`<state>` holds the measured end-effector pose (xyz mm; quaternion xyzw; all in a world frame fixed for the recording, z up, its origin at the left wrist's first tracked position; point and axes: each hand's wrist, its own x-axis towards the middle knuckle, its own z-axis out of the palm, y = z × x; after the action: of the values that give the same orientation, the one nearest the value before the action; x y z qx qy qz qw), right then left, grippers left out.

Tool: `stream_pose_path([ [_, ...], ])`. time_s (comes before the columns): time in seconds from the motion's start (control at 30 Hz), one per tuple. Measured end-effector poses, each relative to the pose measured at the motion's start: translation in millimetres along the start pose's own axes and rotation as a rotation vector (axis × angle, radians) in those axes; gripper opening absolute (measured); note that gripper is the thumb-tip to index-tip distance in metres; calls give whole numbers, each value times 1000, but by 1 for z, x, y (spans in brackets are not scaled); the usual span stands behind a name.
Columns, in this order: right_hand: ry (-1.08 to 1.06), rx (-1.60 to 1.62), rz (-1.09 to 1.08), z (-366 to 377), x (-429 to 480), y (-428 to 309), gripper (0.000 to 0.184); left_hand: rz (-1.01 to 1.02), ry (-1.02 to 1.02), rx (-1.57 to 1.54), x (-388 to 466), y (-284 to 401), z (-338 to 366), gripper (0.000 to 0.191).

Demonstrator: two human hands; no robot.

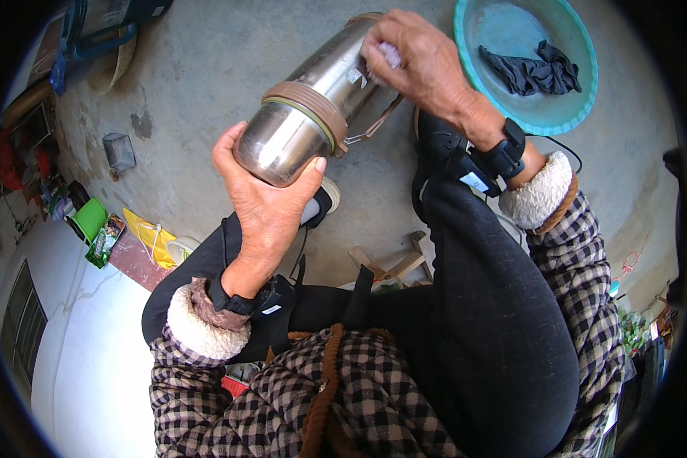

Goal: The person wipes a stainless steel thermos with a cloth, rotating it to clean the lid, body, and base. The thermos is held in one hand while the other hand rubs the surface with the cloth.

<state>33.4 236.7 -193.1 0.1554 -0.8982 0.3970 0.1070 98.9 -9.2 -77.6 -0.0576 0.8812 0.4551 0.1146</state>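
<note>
A large stainless-steel vacuum flask (326,66) with brown plastic bands lies tilted in front of me, its far end up and to the right. My left hand (266,200) cups the rounded steel end (283,140), thumb on one side and fingers on the other. On the upper body, my right hand (415,60) presses a pale purple cloth or scrubber (388,55) against the steel; the hand is slightly blurred. A whitish label remnant (355,76) clings to the metal nearby. The brown carrying handle (380,120) hangs at the flask's right side.
A turquoise plastic basin (585,86) with a dark wet-looking cloth (529,71) stands on the concrete floor (189,74) at upper right. Left lie a grey block (118,151), a green container (90,218) and a yellow bag (149,237). Wooden pieces (401,266) lie between my legs.
</note>
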Motion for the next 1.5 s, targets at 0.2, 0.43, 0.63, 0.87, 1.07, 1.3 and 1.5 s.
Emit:
stream_pose_path([
  [0.2,245,288,553,-27,16,24,21,9,-11,-7,-1,-2,-2,92],
  [0.43,217,511,402,-19,8,11,29,15,-14,-6,-1,-2,-3,92],
  [0.63,-50,346,-268,16,-2,-26,27,2,-5,-25,-1,2,0,91],
  [0.87,-30,222,-81,23,-5,2,23,-16,4,-3,-2,5,0,90],
  [1.07,8,178,70,25,0,12,24,2,2,-5,-3,6,0,91],
  [1.3,39,372,-90,21,-6,-38,15,-44,1,-83,-3,5,1,90],
  [1.5,53,165,-37,20,8,-30,17,-17,15,-80,-2,0,2,90],
])
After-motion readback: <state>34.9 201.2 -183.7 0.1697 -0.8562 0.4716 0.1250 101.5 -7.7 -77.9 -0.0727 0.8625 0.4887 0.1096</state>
